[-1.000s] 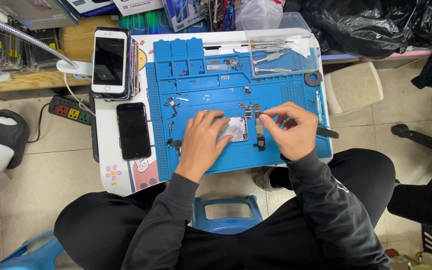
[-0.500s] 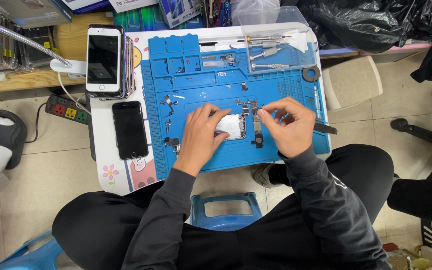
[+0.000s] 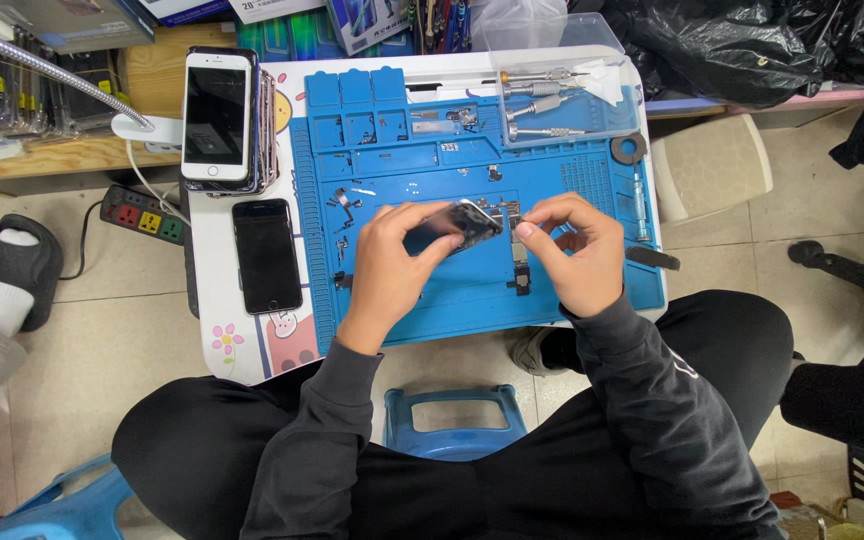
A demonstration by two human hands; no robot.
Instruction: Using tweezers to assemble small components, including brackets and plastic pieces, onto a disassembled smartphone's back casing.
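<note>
Overhead view of a small white desk (image 3: 252,340) covered mostly by a blue repair mat (image 3: 592,290), the landmark for all positions below. Above the centre of the mat, the left hand (image 3: 387,265) pinches the near-left end of a dark, flat phone part (image 3: 452,228) between thumb and curled fingers, holding it lifted and tilted off the mat. The right hand (image 3: 577,250) meets the part from the right, its fingertips pressed together at the part's far-right end; whether they grip a small piece there cannot be told. Small metal pieces and screws (image 3: 347,205) lie scattered on the mat just left of the hands, and a small black component (image 3: 520,280) lies on the mat below the part. At the mat's far-right corner stands a clear tray (image 3: 627,110) holding 3 screwdrivers (image 3: 542,105). A dark roll of tape (image 3: 628,149) rests near the mat's right edge. Left of the mat, on the desk, lies a black phone (image 3: 266,255); beyond it a white phone (image 3: 216,115) sits on a stack of others. A power strip (image 3: 142,217) lies on the floor left of the desk.
</note>
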